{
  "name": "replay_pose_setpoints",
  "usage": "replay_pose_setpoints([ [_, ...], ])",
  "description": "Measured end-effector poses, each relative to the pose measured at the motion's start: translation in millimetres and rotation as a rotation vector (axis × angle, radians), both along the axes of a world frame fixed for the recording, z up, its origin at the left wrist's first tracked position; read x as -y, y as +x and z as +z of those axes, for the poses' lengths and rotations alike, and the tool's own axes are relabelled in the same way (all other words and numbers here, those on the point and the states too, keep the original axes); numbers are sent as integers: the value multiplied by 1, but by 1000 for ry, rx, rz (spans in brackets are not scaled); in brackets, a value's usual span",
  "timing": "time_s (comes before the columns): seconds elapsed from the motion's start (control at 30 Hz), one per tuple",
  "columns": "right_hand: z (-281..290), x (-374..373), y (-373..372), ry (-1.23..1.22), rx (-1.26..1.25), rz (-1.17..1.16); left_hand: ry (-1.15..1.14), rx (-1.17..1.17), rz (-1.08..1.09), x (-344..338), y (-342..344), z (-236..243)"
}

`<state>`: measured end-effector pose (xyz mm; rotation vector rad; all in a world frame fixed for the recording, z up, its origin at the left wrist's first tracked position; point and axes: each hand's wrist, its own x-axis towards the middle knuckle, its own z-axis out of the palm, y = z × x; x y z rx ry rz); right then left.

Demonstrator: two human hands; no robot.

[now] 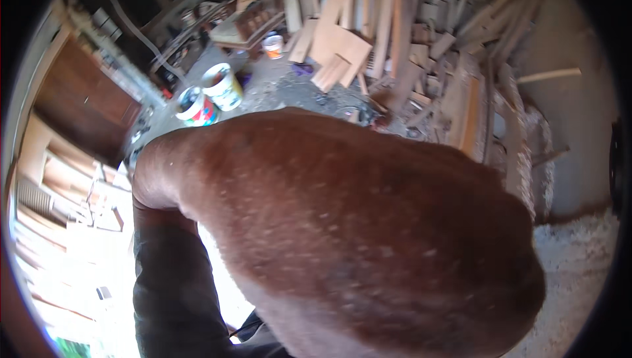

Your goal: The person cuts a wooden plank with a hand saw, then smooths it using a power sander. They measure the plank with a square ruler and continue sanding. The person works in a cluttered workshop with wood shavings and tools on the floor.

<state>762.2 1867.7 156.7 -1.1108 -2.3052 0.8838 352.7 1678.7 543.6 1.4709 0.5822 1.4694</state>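
Observation:
My left arm [355,239] takes up most of the view, very close and blurred. Its bare brown skin is flecked with pale dust. At the left it bends and meets a dark sleeve [174,279] that rises from the lower edge. The bare part widens toward the lower right and ends in a rounded edge. No fingers show, so whether my left hand holds anything is hidden. My right hand is out of view.
Wooden boards and offcuts [342,49] lean and lie in a heap at the back. Two paint buckets [222,88] and a smaller white-and-orange bucket [272,47] stand on the floor. A brown door [85,101] is at the left, near bright daylight. A pale wall [579,121] rises at the right.

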Motion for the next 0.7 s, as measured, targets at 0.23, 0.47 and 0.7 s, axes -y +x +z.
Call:
replay_pose_setpoints([
  [0.23,1,-21,-85,-286,-126,187,7,224,500,123,35,-26],
  [0.47,-5,-10,-146,-211,-167,285,42,291,783,194,68,-39],
  [0.7,53,-4,-178,-41,-191,263,80,370,733,229,59,-69],
])
